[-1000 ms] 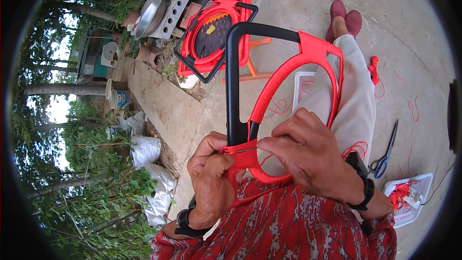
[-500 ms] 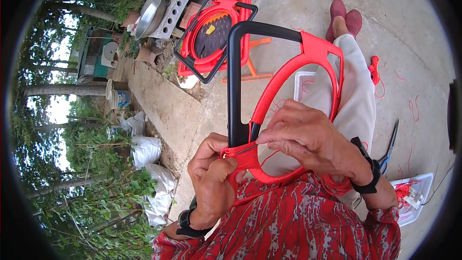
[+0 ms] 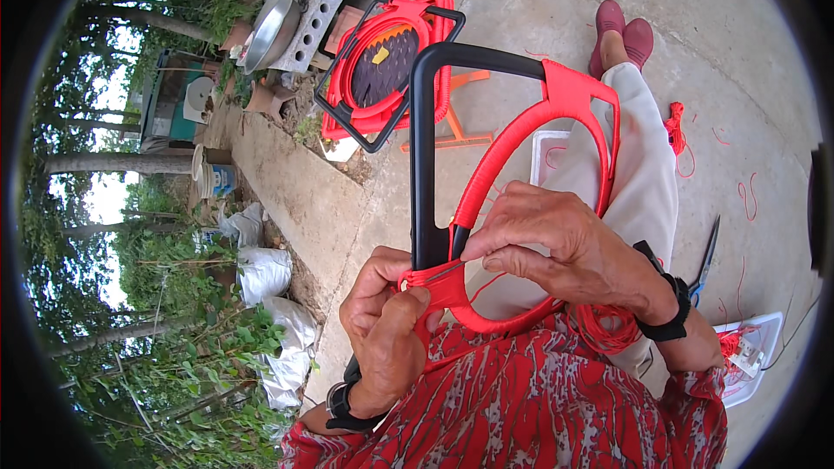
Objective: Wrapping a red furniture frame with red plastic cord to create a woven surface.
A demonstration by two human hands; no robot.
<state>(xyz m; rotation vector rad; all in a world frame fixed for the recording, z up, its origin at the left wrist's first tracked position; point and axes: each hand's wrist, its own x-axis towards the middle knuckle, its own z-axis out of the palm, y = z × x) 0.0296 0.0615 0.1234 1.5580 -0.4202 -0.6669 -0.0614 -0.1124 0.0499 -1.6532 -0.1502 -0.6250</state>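
A black tubular frame (image 3: 422,148) with an oval ring (image 3: 512,149) wrapped in red cord lies across my lap. My left hand (image 3: 387,313) is closed on its near corner, thumb pressing the red cord wrapping (image 3: 445,287) there. Across that wrapping lies a thin dark needle-like rod (image 3: 441,274). My right hand (image 3: 556,247) reaches over the ring, thumb and forefinger pinched at the rod's right end; the exact grip is partly hidden. A loose hank of red cord (image 3: 608,328) rests in my lap under my right wrist.
Ahead, another red-wrapped black frame (image 3: 387,69) rests on an orange-legged stand (image 3: 456,130). To my right are scissors (image 3: 708,256), a red cord bundle (image 3: 675,124) and a white tray (image 3: 764,339) of scraps. White sacks (image 3: 282,339) and plants line the left.
My right hand has shifted very slightly, its lower fingers spreading a little from the thumb. The frame and my left hand have hardly moved.
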